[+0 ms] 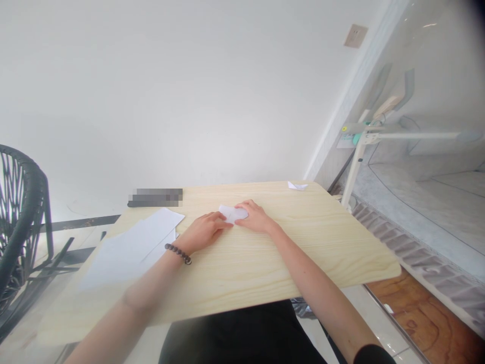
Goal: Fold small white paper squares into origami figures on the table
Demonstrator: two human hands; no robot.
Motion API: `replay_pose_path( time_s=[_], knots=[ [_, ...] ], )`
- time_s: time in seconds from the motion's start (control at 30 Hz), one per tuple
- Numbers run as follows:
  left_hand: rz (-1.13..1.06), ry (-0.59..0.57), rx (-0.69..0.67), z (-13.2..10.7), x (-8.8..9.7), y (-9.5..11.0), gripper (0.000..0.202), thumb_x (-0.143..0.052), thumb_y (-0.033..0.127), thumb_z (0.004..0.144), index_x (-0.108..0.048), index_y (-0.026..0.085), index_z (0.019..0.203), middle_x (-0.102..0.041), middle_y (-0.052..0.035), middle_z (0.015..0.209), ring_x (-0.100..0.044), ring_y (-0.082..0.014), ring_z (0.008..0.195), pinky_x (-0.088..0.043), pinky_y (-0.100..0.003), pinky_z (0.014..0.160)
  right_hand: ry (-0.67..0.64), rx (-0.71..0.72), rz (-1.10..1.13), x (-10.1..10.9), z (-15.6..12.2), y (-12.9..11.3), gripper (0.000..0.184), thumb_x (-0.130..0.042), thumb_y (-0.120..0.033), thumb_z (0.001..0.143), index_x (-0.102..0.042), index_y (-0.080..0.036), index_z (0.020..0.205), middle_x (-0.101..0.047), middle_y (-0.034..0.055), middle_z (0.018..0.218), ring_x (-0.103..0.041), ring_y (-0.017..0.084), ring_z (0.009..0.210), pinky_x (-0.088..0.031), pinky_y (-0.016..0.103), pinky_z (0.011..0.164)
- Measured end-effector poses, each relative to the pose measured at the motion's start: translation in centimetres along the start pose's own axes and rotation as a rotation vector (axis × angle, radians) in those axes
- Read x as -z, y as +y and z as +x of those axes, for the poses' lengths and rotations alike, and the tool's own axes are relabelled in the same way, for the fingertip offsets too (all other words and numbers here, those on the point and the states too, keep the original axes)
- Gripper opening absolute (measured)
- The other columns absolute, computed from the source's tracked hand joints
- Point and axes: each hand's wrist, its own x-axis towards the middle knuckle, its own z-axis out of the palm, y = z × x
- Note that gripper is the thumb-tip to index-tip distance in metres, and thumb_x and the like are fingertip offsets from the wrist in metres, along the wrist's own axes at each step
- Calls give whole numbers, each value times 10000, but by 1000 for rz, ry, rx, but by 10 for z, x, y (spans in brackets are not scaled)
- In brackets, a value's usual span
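A small folded piece of white paper (232, 213) lies on the light wooden table (265, 253). My left hand (202, 230), with a dark bead bracelet at the wrist, lies flat beside it, and its fingertips press on the paper's left edge. From the right, my right hand (255, 216) rests on the paper, its fingers curled down over the paper's right part. Both hands touch the paper and hold it against the tabletop.
Several loose white sheets (132, 247) lie on the table's left side. A small folded paper shape (297, 186) sits at the far right corner. A black wicker chair (18, 217) stands at the left, a white stand (364, 151) at the right.
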Motion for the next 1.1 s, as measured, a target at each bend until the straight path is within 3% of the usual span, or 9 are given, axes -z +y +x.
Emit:
replay_pose_path(
  time_s=[0.27, 0.37, 0.5, 0.63, 0.7, 0.83, 0.97, 1.1],
  knots=[
    [-8, 8, 6, -1, -1, -1, 301, -359, 206, 804, -547, 281, 1027, -491, -43, 1055, -496, -153, 897, -383, -284, 796, 7, 108, 162, -1, 2, 16, 405, -443, -113, 697, -463, -265, 1072, -385, 20, 1064, -458, 95, 783, -370, 250, 758],
    [-5, 2, 7, -1, -2, -2, 299, -358, 212, 805, -547, 287, 1024, -486, -40, 1063, -494, -154, 902, -382, -284, 797, 7, 160, 197, 0, 3, 20, 415, -396, -48, 695, -480, -234, 1056, -389, 30, 1050, -451, 89, 786, -375, 229, 741],
    [-5, -5, 11, -1, -3, -2, 300, -355, 217, 807, -545, 295, 1025, -485, -35, 1064, -493, -156, 905, -381, -284, 799, 14, 129, 157, 0, 2, 16, 383, -419, -94, 714, -471, -230, 1069, -394, 39, 1052, -450, 104, 835, -359, 255, 780],
    [-13, -3, 13, 0, -1, -1, 307, -349, 216, 809, -532, 299, 1041, -483, -35, 1069, -492, -158, 907, -377, -288, 804, 20, 88, 31, -1, -1, 5, 450, -549, -358, 669, -450, -260, 1097, -400, 41, 1069, -395, 180, 1002, -270, 350, 885],
    [-14, -5, 13, 0, -1, 0, 311, -347, 214, 809, -526, 300, 1048, -482, -35, 1070, -491, -159, 909, -376, -291, 806, 20, 67, -2, -2, -1, 2, 500, -567, -421, 634, -451, -267, 1095, -399, 44, 1072, -382, 200, 1026, -244, 383, 899],
    [-10, -11, 11, 0, -1, -1, 306, -348, 214, 809, -536, 294, 1036, -477, -36, 1076, -481, -164, 924, -370, -297, 813, 27, 60, 50, -2, 0, 5, 451, -562, -342, 654, -451, -273, 1085, -396, 34, 1073, -416, 170, 979, -293, 345, 873],
    [-13, -7, 8, 0, -2, -2, 303, -353, 211, 808, -538, 293, 1034, -480, -36, 1057, -484, -160, 903, -376, -294, 799, 15, 100, 162, -2, 2, 16, 396, -488, -183, 697, -450, -263, 1083, -382, 30, 1082, -466, 100, 802, -383, 261, 766],
    [-13, 9, -12, 0, -2, -1, 298, -361, 207, 806, -544, 298, 1023, -499, -36, 995, -482, -159, 879, -375, -297, 787, 7, 128, 177, -3, 4, 21, 393, -443, -122, 710, -454, -225, 1088, -405, 41, 1064, -470, 79, 728, -394, 239, 743]
  ],
)
